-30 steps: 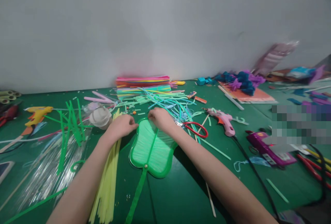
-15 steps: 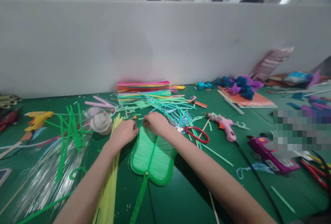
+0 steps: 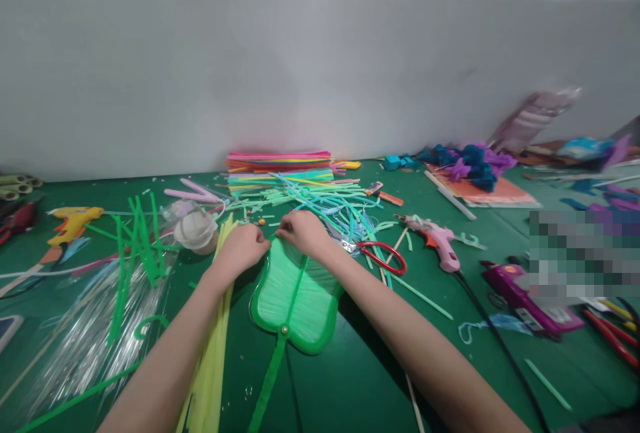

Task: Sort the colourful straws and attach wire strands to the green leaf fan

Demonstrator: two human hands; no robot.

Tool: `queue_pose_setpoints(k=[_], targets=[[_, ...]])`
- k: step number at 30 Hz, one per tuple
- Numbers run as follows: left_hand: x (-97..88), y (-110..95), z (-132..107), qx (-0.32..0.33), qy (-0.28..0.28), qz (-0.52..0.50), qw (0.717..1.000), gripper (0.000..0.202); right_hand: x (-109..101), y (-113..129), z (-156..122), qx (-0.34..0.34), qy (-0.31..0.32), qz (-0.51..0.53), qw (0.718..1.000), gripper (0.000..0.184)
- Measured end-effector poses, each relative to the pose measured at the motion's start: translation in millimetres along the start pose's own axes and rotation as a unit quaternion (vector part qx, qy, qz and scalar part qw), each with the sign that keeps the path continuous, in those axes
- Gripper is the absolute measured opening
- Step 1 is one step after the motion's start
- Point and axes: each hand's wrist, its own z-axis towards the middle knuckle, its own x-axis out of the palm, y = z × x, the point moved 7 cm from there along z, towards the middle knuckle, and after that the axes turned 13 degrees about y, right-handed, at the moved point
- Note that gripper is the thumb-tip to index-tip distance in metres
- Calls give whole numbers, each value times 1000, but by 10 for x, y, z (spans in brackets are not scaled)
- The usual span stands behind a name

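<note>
A green leaf-shaped fan [image 3: 296, 299] with a green border and a long green handle lies flat on the green table [image 3: 350, 379]. My left hand [image 3: 242, 249] and my right hand [image 3: 301, 231] meet at the fan's far top edge, fingers curled and pinching its green rim. The fingertips almost touch each other. A small bead sits where the handle joins the fan. A bundle of yellow straws [image 3: 213, 353] runs under my left forearm.
Red-handled scissors [image 3: 375, 253] lie just right of my right hand. A pink glue gun [image 3: 437, 246] and its black cord lie further right; a yellow glue gun [image 3: 70, 223] at left. Stacked coloured sheets [image 3: 277, 165], loose straws and a tape roll [image 3: 196, 229] crowd the back. A white partition stands behind.
My two hands have drawn closer together along the fan's top edge, and the fan has shifted slightly. The view has wobbled a little.
</note>
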Motion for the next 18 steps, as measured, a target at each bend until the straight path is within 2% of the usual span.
queue_pose_setpoints(k=[10, 18], targets=[[31, -11, -2, 3, 0, 4, 1000, 19, 57, -26, 21, 10, -20, 1, 1000, 20], [49, -42, 17, 21, -12, 39, 999, 21, 62, -47, 28, -6, -28, 9, 1000, 36]])
